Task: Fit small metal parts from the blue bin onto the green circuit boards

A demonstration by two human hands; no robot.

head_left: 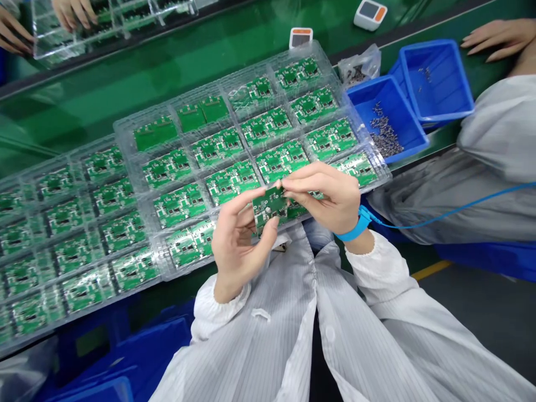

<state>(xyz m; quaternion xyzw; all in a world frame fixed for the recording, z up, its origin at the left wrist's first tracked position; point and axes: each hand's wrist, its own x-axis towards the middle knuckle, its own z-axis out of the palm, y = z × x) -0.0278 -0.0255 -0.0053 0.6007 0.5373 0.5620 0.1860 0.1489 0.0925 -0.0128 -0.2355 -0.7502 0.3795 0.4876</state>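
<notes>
Small green circuit board, face up, pinched between half-closed left hand and right hand; long axis slants toward clear plastic tray.

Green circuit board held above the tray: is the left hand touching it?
Touching. The head view shows the left hand pinching the green circuit board, with its thumb pressed against the board's lower edge.

Green conveyor belt under clear plastic trays of circuit boards, plus blue bins.
</notes>
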